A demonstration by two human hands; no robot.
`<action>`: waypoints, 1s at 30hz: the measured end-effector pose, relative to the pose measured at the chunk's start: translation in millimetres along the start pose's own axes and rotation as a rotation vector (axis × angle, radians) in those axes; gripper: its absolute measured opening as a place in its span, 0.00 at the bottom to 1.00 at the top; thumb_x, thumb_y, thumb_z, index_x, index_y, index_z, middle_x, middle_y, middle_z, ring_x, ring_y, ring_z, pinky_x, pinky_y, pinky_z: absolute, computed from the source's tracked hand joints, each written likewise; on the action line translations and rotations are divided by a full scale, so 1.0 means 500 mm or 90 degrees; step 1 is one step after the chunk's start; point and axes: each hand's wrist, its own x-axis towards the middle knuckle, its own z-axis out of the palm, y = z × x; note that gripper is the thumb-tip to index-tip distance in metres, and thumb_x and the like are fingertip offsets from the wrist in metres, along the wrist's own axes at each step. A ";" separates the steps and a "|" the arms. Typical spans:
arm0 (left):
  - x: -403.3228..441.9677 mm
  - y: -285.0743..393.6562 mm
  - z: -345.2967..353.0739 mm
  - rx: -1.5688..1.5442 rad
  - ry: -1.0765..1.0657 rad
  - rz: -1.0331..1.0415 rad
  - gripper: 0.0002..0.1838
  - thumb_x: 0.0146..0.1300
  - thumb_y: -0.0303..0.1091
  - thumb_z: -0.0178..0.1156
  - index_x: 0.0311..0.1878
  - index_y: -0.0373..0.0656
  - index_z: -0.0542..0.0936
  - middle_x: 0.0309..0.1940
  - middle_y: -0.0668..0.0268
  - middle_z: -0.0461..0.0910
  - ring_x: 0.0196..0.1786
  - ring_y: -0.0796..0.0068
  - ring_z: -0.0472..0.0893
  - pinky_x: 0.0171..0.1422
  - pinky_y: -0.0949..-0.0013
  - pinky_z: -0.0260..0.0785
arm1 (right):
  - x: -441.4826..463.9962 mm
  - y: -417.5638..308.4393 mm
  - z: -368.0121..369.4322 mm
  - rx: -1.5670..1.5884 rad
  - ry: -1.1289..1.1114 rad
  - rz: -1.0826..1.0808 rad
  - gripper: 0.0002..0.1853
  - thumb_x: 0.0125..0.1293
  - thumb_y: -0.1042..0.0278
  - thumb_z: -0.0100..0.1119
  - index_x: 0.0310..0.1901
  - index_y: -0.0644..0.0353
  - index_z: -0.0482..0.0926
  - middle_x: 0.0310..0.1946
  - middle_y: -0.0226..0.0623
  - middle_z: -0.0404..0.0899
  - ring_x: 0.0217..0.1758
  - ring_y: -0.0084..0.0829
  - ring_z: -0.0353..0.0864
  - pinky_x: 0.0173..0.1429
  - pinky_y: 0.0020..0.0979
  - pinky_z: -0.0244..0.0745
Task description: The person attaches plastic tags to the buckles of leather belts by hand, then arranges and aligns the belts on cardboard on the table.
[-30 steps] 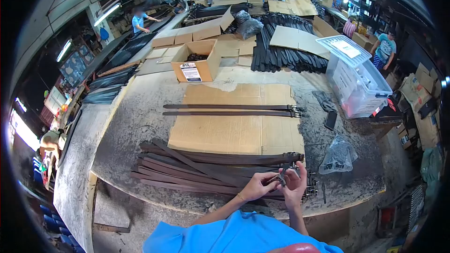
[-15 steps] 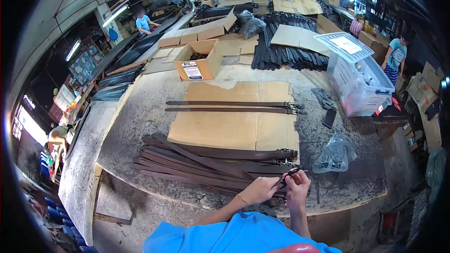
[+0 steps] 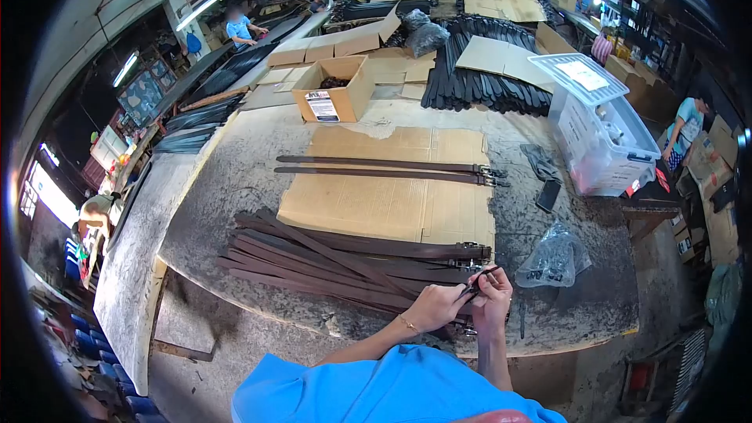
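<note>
My left hand [image 3: 433,308] and my right hand [image 3: 493,298] are close together at the table's front edge. Both are closed on the buckle end of a dark brown belt [image 3: 356,266], whose strap appears to run diagonally back to the left across the pile. Fingers hide most of the buckle and the small dark piece between them. Beneath and beside the hands lies a pile of brown belts [image 3: 274,265], buckles to the right. Farther back, two belts [image 3: 376,167] lie straight and parallel on a flat cardboard sheet [image 3: 368,207].
To the right are a crumpled clear plastic bag [image 3: 554,257], a phone [image 3: 548,196] and a clear plastic bin [image 3: 599,137]. A cardboard box [image 3: 335,90] stands at the back, near stacked black straps [image 3: 486,70]. Other people [image 3: 239,29] are farther off, left and right.
The view has tilted and shifted slightly. Both hands stay together on the belt's buckle end, with the right-hand fingers turned a little. The person at far right has bent lower.
</note>
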 end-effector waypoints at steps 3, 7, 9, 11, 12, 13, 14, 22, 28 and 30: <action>0.003 -0.003 -0.010 -0.002 0.013 0.000 0.08 0.65 0.32 0.56 0.34 0.37 0.75 0.22 0.51 0.75 0.26 0.50 0.77 0.30 0.56 0.68 | 0.013 -0.004 0.004 0.018 -0.060 0.028 0.13 0.59 0.78 0.63 0.45 0.62 0.74 0.33 0.39 0.81 0.37 0.29 0.80 0.43 0.28 0.76; 0.010 -0.009 -0.040 -0.136 -0.038 -0.043 0.08 0.67 0.31 0.54 0.34 0.35 0.75 0.21 0.55 0.76 0.22 0.60 0.77 0.29 0.62 0.68 | 0.024 -0.009 0.002 0.074 -0.134 0.121 0.22 0.57 0.79 0.66 0.53 0.63 0.73 0.38 0.39 0.80 0.44 0.30 0.80 0.49 0.31 0.77; 0.011 -0.013 -0.058 -0.162 -0.099 -0.072 0.08 0.68 0.30 0.53 0.35 0.35 0.76 0.20 0.59 0.76 0.22 0.67 0.77 0.29 0.66 0.68 | 0.024 -0.013 0.008 0.067 -0.165 0.143 0.23 0.55 0.80 0.67 0.54 0.63 0.73 0.40 0.38 0.80 0.45 0.30 0.80 0.51 0.30 0.76; 0.002 -0.026 -0.052 -0.136 -0.081 -0.068 0.09 0.68 0.31 0.53 0.35 0.35 0.75 0.19 0.59 0.76 0.22 0.68 0.77 0.29 0.66 0.68 | 0.026 0.000 0.006 0.009 -0.140 0.108 0.18 0.56 0.82 0.65 0.49 0.62 0.74 0.39 0.37 0.80 0.44 0.29 0.80 0.50 0.29 0.76; -0.001 -0.027 -0.048 -0.134 -0.073 -0.071 0.09 0.68 0.31 0.53 0.35 0.35 0.75 0.18 0.60 0.76 0.21 0.67 0.77 0.28 0.66 0.68 | 0.021 0.005 0.009 0.009 -0.129 0.102 0.18 0.56 0.82 0.65 0.49 0.62 0.74 0.39 0.37 0.80 0.44 0.29 0.80 0.50 0.29 0.76; -0.002 -0.028 -0.045 -0.138 -0.080 -0.067 0.09 0.68 0.31 0.53 0.35 0.35 0.75 0.18 0.60 0.76 0.21 0.67 0.77 0.28 0.66 0.68 | 0.020 0.010 0.016 0.023 -0.114 0.086 0.16 0.57 0.82 0.65 0.46 0.61 0.74 0.38 0.36 0.80 0.43 0.28 0.80 0.49 0.28 0.76; -0.002 -0.030 -0.043 -0.128 -0.058 -0.072 0.09 0.68 0.31 0.53 0.34 0.35 0.75 0.18 0.59 0.75 0.21 0.64 0.78 0.28 0.65 0.68 | 0.021 0.014 0.024 0.037 -0.101 0.069 0.14 0.58 0.82 0.64 0.44 0.60 0.74 0.37 0.36 0.80 0.42 0.28 0.80 0.47 0.28 0.76; 0.016 -0.040 -0.049 -0.060 -0.023 -0.067 0.08 0.66 0.30 0.55 0.33 0.35 0.75 0.19 0.49 0.75 0.24 0.49 0.78 0.27 0.60 0.67 | 0.007 0.013 0.067 0.015 0.019 0.005 0.11 0.61 0.81 0.61 0.44 0.58 0.75 0.36 0.34 0.81 0.42 0.26 0.81 0.45 0.26 0.76; 0.054 -0.022 -0.071 -0.102 -0.008 -0.037 0.07 0.65 0.28 0.55 0.34 0.34 0.74 0.20 0.48 0.74 0.24 0.48 0.77 0.28 0.58 0.67 | 0.020 0.000 0.092 -0.015 -0.005 -0.035 0.11 0.62 0.78 0.62 0.45 0.61 0.74 0.36 0.38 0.81 0.41 0.26 0.81 0.46 0.27 0.77; 0.062 -0.025 -0.083 -0.116 -0.017 -0.030 0.07 0.65 0.29 0.55 0.34 0.34 0.74 0.20 0.48 0.74 0.24 0.48 0.77 0.28 0.59 0.67 | 0.023 -0.005 0.103 -0.009 0.010 -0.064 0.11 0.62 0.78 0.62 0.45 0.61 0.74 0.37 0.38 0.81 0.41 0.27 0.81 0.46 0.27 0.77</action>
